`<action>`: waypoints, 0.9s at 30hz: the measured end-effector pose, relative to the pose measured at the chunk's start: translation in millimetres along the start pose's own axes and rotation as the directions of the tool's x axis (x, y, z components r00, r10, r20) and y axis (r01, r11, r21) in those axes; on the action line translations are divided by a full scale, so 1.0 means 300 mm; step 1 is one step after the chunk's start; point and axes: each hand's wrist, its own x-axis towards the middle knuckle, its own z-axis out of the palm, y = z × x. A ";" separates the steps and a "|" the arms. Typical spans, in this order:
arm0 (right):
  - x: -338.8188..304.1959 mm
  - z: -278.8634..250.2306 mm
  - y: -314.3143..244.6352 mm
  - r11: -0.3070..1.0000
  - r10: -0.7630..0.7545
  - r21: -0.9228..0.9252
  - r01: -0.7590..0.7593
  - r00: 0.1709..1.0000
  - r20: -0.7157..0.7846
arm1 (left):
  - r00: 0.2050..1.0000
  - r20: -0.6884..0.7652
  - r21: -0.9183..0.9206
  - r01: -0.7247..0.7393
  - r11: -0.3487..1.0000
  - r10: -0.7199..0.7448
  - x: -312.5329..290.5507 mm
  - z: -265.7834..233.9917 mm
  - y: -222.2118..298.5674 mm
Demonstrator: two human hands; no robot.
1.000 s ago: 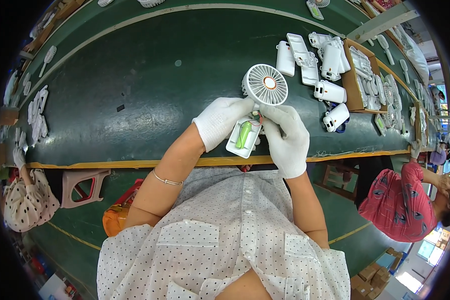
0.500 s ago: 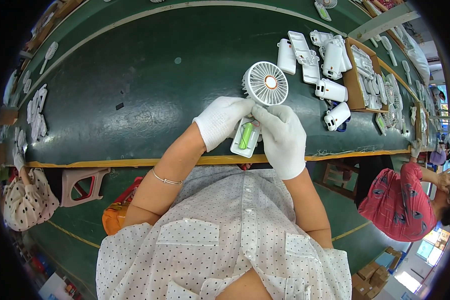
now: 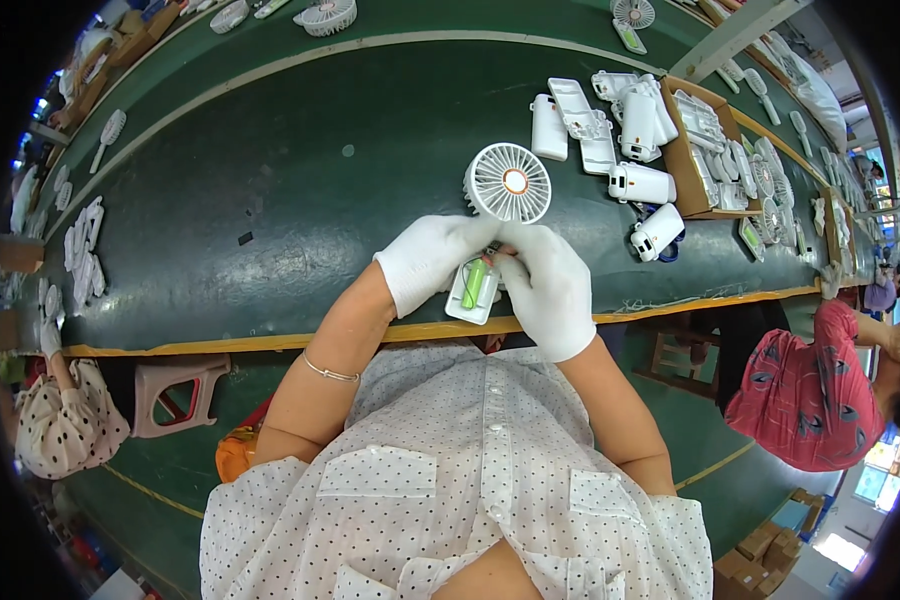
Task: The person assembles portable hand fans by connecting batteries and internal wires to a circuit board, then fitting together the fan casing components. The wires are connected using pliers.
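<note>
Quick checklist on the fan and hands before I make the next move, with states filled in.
1. White-gloved left hand holding the open white plastic handle: ok.
2. Grip of the white-gloved right hand: cannot tell, fingertips hidden.
3. Green cylindrical battery lying inside the handle: ok.
4. Handle closed: not ok, battery exposed.
5. Round white plastic fan head, front in plain view: ok.

Dotted white shirt (image 3: 455,500), white gloves (image 3: 410,278), one slim bangle (image 3: 330,372).
Plain, close-fitting gloves cover both the left grip (image 3: 432,260) and the right grip (image 3: 550,295) up to the wrist; the bangle, thin and metallic, circles the left forearm. The shirt carries small dark dots, short loose sleeves (image 3: 247,495), a front placket with pale round buttons (image 3: 496,429), flapped chest pockets (image 3: 378,473) on both sides, and an open neckline.
</note>
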 end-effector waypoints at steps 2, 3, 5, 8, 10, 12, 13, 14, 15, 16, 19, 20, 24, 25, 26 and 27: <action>0.002 -0.013 -0.004 0.959 0.198 0.189 -0.210 0.977 0.083 | 0.997 0.049 0.108 -0.060 0.992 0.054 -0.001 0.000 -0.003; 0.004 -0.024 0.007 0.880 0.258 0.377 -0.289 0.957 0.133 | 0.997 0.057 0.009 -0.045 0.999 0.044 -0.010 0.007 0.002; 0.010 -0.050 0.036 0.694 0.282 0.632 -0.345 0.938 0.203 | 0.997 0.073 -0.081 -0.028 0.996 0.034 -0.013 0.021 0.007; 0.019 -0.064 0.051 0.617 0.486 0.626 -0.477 0.856 0.173 | 0.999 0.035 -0.158 -0.019 0.987 0.025 -0.003 0.037 -0.009; 0.017 -0.066 0.054 0.556 0.531 0.666 -0.498 0.828 0.177 | 0.995 -0.007 -0.185 -0.097 0.978 0.097 -0.004 0.040 -0.025; 0.016 -0.081 0.044 0.430 0.565 0.639 -0.638 0.742 0.360 | 0.995 -0.006 -0.200 -0.098 0.975 0.099 -0.022 0.036 -0.037; 0.019 -0.083 0.039 0.444 0.550 0.629 -0.638 0.748 0.370 | 0.992 -0.010 -0.225 -0.128 0.966 0.129 -0.032 0.035 -0.040; 0.017 -0.079 0.040 0.441 0.554 0.632 -0.637 0.747 0.367 | 0.987 -0.014 -0.251 -0.156 0.955 0.158 -0.041 0.035 -0.042; 0.016 -0.073 0.046 0.380 0.516 0.652 -0.656 0.735 0.439 | 0.983 -0.029 -0.236 -0.181 0.955 0.180 -0.043 0.035 -0.045; 0.014 -0.070 0.046 0.319 0.471 0.665 -0.675 0.722 0.507 | 0.984 -0.025 -0.233 -0.179 0.956 0.178 -0.045 0.035 -0.049; 0.020 -0.072 0.046 0.288 0.454 0.681 -0.674 0.722 0.522 | 0.974 -0.011 -0.208 -0.222 0.953 0.224 -0.041 0.026 -0.053; 0.017 -0.072 0.049 0.248 0.433 0.695 -0.675 0.719 0.544 | 0.975 0.011 -0.211 -0.216 0.953 0.223 -0.044 0.022 -0.056; 0.010 -0.071 0.043 0.248 0.426 0.707 -0.663 0.730 0.535 | 0.966 0.014 -0.183 -0.250 0.951 0.257 -0.048 0.028 -0.060; 0.009 -0.070 0.042 0.252 0.426 0.712 -0.655 0.736 0.526 | 0.966 0.015 -0.182 -0.250 0.951 0.256 -0.046 0.029 -0.065; 0.008 -0.068 0.041 0.256 0.426 0.718 -0.647 0.742 0.517 | 0.962 0.002 -0.170 -0.268 0.948 0.272 -0.040 0.028 -0.072; 0.009 -0.069 0.034 0.255 0.428 0.718 -0.647 0.742 0.516 | 0.958 -0.011 -0.158 -0.286 0.945 0.288 -0.036 0.028 -0.077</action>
